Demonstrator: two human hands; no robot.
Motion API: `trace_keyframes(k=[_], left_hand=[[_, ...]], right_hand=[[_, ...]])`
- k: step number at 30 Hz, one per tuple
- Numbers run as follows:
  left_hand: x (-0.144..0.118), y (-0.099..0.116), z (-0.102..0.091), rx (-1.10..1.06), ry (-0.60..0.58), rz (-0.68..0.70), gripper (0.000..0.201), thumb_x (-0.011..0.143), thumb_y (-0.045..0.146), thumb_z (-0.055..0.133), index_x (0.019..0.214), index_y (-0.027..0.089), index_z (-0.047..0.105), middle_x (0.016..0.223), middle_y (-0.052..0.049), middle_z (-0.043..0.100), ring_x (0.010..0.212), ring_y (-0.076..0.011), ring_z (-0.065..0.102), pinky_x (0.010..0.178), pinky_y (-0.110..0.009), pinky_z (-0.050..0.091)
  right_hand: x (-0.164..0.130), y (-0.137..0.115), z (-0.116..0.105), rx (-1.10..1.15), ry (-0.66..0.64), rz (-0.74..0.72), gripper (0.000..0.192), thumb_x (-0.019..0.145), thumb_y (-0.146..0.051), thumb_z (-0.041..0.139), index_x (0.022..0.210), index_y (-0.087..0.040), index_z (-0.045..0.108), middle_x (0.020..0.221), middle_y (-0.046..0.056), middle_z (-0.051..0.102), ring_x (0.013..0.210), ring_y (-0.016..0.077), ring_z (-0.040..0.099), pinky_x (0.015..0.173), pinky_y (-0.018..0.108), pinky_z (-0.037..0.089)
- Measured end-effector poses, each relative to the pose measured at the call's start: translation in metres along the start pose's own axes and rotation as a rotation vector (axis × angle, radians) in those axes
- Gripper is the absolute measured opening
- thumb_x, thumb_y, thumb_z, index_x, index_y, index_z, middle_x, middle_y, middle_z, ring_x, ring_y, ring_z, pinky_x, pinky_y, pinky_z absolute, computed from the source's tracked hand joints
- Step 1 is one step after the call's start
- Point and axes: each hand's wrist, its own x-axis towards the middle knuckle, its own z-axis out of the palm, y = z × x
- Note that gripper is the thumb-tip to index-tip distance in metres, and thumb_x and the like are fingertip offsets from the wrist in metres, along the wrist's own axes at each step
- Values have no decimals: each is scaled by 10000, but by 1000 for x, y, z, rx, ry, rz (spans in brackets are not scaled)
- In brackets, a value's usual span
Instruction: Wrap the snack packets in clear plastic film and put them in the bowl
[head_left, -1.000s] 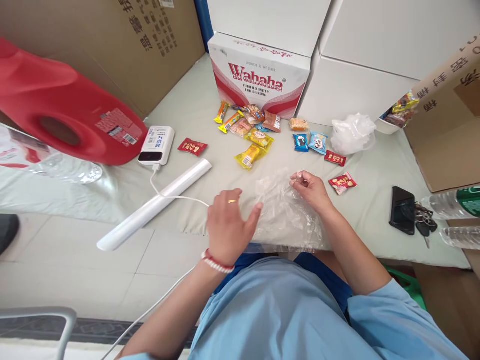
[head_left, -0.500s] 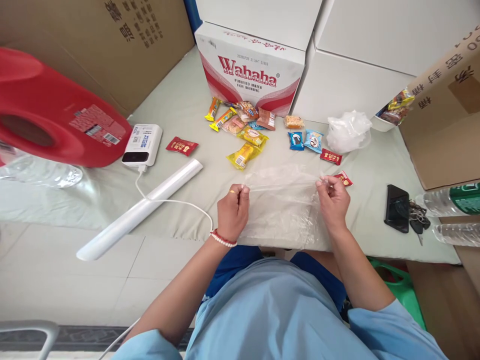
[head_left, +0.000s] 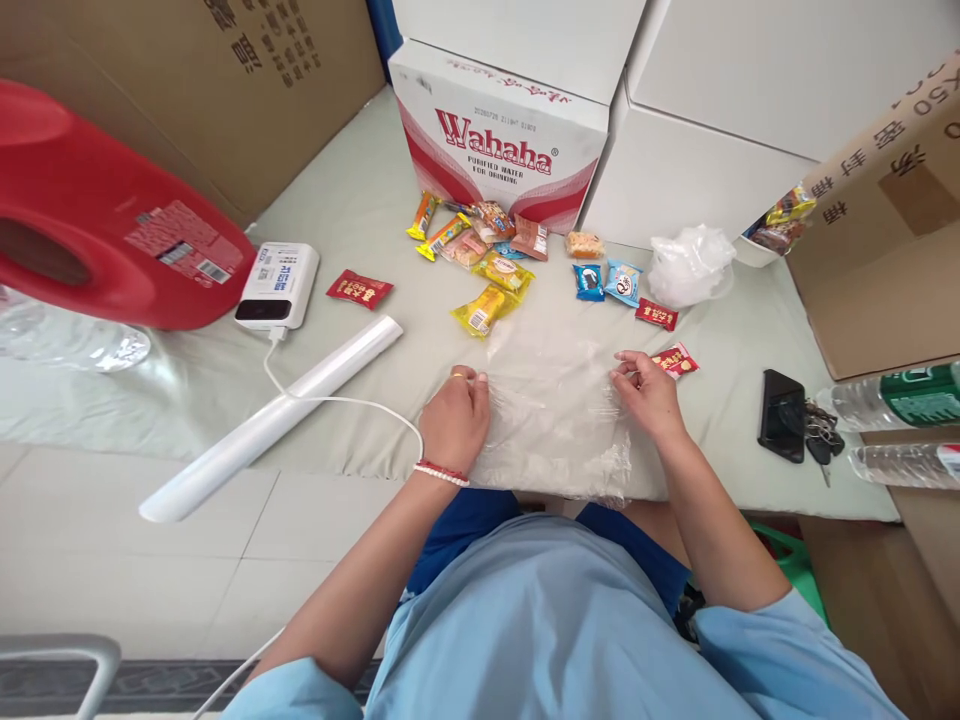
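Evidently, the clear plastic film (head_left: 555, 400) is mostly spread along the near edge of the table (head_left: 727, 425), though wrinkles remain. The left hand (head_left: 455, 422) appears to pinch its left side; the right hand (head_left: 651, 397), loosely curled, meets the right side, its grip unclear. Wrapped snacks (head_left: 504, 272) lie loose beyond, on the far side.

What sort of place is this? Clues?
Probably an indoor storage or snack corner; home, shop or office, I can't tell. Clues: a Wahaha water carton at the back, a brown carton at the right, and wrapped snacks scattered on a pale cloth.
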Motion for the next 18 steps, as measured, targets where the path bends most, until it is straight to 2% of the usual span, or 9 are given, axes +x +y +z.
trace_keyframes(k=[2, 4, 6, 9, 12, 14, 16, 18], left_hand=[[-4, -1, 1, -11, 198, 72, 398, 1004, 412, 496, 1275, 139, 597, 1212, -208, 682, 1101, -333, 679, 871, -440, 513], [-7, -2, 2, 8, 329, 247, 356, 978, 328, 556, 1287, 164, 619, 1328, -213, 646, 1312, -351, 589, 1075, -527, 442], [-9, -5, 4, 21, 295, 471, 264, 987, 223, 534, 1210, 252, 672, 1335, -133, 681, 1418, -309, 528, 1206, -569, 316], [-9, -8, 8, 39, 106, 698, 316, 1014, 138, 456, 1099, 298, 715, 1320, -51, 720, 1461, -251, 505, 1278, -596, 192], [-5, -13, 14, 93, 14, 663, 356, 1047, 188, 400, 1229, 263, 697, 1384, -104, 692, 1478, -279, 486, 1274, -689, 90], [-4, -15, 17, 123, 0, 572, 399, 1060, 275, 396, 1392, 235, 615, 1500, -160, 601, 1493, -319, 458, 1239, -760, 33], [-4, -15, 19, 138, -24, 515, 466, 1063, 361, 397, 1483, 219, 540, 1594, -183, 496, 1510, -339, 425, 1216, -790, 7], [-4, -15, 19, 149, -56, 512, 510, 1066, 418, 379, 1518, 217, 505, 1634, -176, 441, 1533, -333, 388, 1222, -778, -5]], right_hand=[[7, -6, 4, -14, -3, -43, 376, 856, -387, 620, 1173, -193, 680, 945, 48, 709, 602, 152, 542, 705, 345, 490], [15, -11, 12, -22, -16, -76, 370, 855, -384, 615, 1164, -192, 684, 953, 52, 712, 603, 151, 537, 701, 338, 484], [22, -15, 19, -19, -36, -97, 374, 857, -378, 606, 1174, -192, 680, 954, 51, 711, 607, 150, 534, 699, 330, 478], [35, -14, 25, -19, -64, -106, 403, 857, -363, 603, 1219, -196, 662, 963, 43, 705, 617, 148, 531, 723, 332, 483], [53, -4, 16, -78, -10, -60, 469, 839, -339, 615, 1279, -177, 634, 1019, 62, 695, 648, 161, 543, 786, 370, 502], [61, 3, 2, -178, 135, -5, 498, 815, -305, 627, 1286, -144, 630, 1110, 117, 671, 743, 196, 583, 864, 420, 508], [58, 2, -10, -277, 301, -5, 510, 819, -296, 622, 1299, -124, 623, 1218, 176, 621, 888, 252, 613, 934, 473, 502], [39, -8, -13, -336, 361, -103, 487, 889, -326, 580, 1340, -144, 606, 1288, 199, 589, 1041, 302, 613, 974, 506, 498]])
